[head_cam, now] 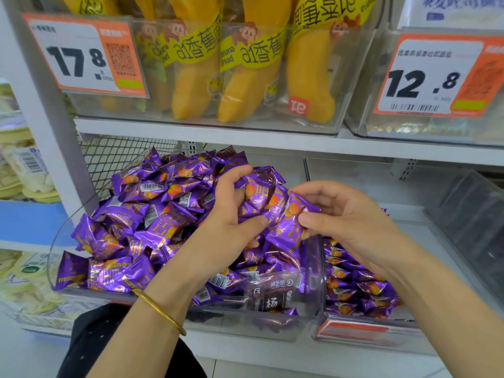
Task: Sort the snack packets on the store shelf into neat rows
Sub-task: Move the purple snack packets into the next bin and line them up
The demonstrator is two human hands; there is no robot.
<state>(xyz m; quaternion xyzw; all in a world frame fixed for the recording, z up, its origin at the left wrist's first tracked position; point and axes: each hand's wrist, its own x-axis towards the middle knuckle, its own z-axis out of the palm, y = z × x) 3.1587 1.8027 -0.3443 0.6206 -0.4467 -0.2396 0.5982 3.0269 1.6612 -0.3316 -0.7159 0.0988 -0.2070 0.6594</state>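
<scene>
A heap of purple snack packets (pixel 152 211) with orange pictures fills a clear plastic bin (pixel 313 268) on the lower shelf. My left hand (pixel 231 214), a gold bangle on its wrist, is curled around a small bunch of purple packets (pixel 259 195) above the heap. My right hand (pixel 343 214) pinches one purple packet (pixel 289 227) by its edges, right beside the bunch. A second clear bin (pixel 362 327) to the right holds more purple packets (pixel 354 282), partly hidden under my right forearm.
A dark packet (pixel 270 296) lies at the left bin's front wall. On the upper shelf (pixel 207 133), clear bins hold yellow banana bread packs (pixel 245 77), with price tags 17.8 (pixel 81 58) and 12.8 (pixel 428 80). A dark empty bin (pixel 471 222) sits far right.
</scene>
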